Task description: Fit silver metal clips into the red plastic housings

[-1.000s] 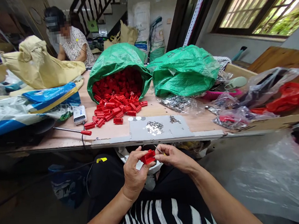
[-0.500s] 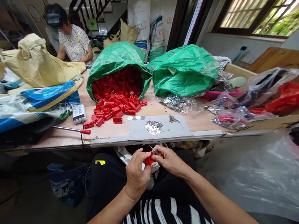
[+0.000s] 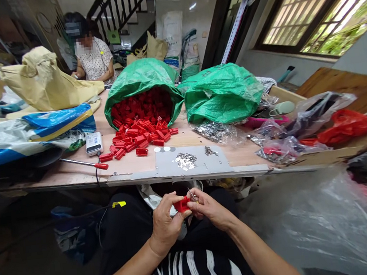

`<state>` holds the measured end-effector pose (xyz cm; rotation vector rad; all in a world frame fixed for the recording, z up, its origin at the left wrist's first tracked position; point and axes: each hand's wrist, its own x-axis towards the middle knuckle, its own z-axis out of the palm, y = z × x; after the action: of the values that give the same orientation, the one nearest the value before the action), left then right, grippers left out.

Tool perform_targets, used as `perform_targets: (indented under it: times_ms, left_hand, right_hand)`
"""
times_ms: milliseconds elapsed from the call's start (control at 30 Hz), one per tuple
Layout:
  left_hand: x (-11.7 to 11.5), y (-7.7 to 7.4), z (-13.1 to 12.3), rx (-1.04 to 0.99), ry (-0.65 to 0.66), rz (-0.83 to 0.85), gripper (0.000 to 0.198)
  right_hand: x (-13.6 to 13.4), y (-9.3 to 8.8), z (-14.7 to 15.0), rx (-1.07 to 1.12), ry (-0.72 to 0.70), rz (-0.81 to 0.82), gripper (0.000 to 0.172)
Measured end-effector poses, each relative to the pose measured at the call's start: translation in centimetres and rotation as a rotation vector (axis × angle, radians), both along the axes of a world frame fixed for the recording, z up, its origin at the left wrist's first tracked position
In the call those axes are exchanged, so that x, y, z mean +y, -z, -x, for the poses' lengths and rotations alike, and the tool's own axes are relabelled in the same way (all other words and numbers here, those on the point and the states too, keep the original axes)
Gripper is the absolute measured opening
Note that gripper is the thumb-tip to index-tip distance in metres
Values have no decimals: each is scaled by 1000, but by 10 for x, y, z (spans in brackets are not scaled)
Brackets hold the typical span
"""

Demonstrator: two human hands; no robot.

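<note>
Above my lap, my left hand (image 3: 166, 223) pinches a small red plastic housing (image 3: 181, 205) between thumb and fingers. My right hand (image 3: 210, 207) is closed round a thin metal-shafted tool (image 3: 191, 193), its tip pointing up and left; a bit of yellow shows at the fingers. The right fingertips also touch the housing's right side. On the table ahead, many like red housings (image 3: 136, 136) spill from a green sack (image 3: 142, 73). Nearer me lies a grey sheet (image 3: 165, 168) bearing a pile of small silvery metal pieces (image 3: 186, 160) and a smaller, darker pile (image 3: 210, 151).
The table's front edge (image 3: 188, 175) runs just beyond my hands. A red-handled rod (image 3: 84, 163) and a white device (image 3: 93, 143) lie left. A second green sack (image 3: 221, 92) and plastic bags (image 3: 278, 148) stand right. Across the table sits another person (image 3: 93, 59).
The view has shifted slightly, so the table sits lower and further left. The red housing has turned, showing more of its open side. Both hands keep their hold.
</note>
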<state>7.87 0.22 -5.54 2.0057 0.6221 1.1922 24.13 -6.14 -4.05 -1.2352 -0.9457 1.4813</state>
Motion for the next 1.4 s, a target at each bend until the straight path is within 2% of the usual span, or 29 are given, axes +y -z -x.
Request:
perform_targets:
  times_ms: [133, 333, 433, 500, 633, 700, 767, 867, 1033, 1233, 1300, 1400]
  left_hand:
    - [1, 0, 0, -8, 59, 147, 22]
    - [7, 5, -3, -189, 235, 713, 33]
    - [11, 7, -6, -289, 254, 898, 34]
    - [13, 8, -8, -356, 219, 948, 33]
    - [16, 7, -11, -428, 142, 958, 35]
    - [18, 6, -12, -429, 128, 969, 37]
    - [19, 6, -11, -425, 122, 986, 38]
    - [22, 7, -10, -426, 115, 1006, 38]
    - [26, 8, -8, -440, 110, 1031, 39]
    - [33, 7, -8, -503, 121, 1083, 42]
    - [35, 6, -7, -531, 138, 1096, 46]
    - [39, 4, -5, -550, 157, 1089, 51]
  right_hand:
    - [-4, 1, -1, 52, 12, 1, 42]
    - [-7, 4, -1, 94, 8, 14, 47]
    - [0, 2, -7, 18, -60, 31, 46]
    - [10, -1, -17, -192, -31, 3, 42]
    - [39, -8, -41, -913, 219, -105, 20]
    - [53, -10, -47, -1193, 259, -93, 14]
    - [64, -10, -49, -1359, 255, -77, 12]
    - [76, -9, -45, -1483, 245, -56, 10]
    - [86, -7, -43, -1488, 229, 61, 7]
    - [86, -8, -45, -1412, 265, 13, 4]
    - [84, -10, -44, -1303, 277, -55, 5]
    - [78, -15, -40, -1013, 232, -165, 10]
